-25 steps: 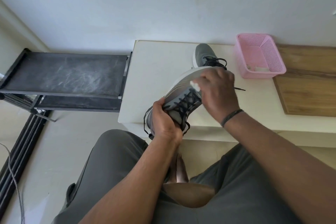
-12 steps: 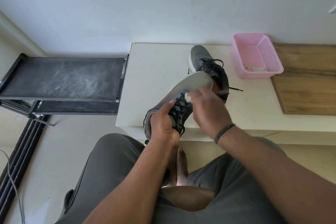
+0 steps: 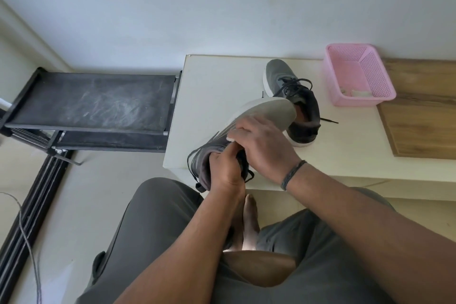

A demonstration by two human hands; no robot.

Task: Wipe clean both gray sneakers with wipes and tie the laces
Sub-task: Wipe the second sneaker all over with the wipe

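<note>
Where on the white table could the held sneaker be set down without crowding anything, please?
The widest bare patch of the white table lies left of the second sneaker, out to the table's left edge. A smaller strip runs in front of the pink basket, beside the wooden board. Between sneaker and basket it is crowded.

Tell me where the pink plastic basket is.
The pink perforated plastic basket stands far right on the white table, against the wall, between the resting gray sneaker and wooden board.

Single head-worn wide-angle view: looking steeply down and forward, sitting close above the white table [image 3: 217, 96], its near edge crossing mid-frame, wall rising behind it, floor lying left.
</note>
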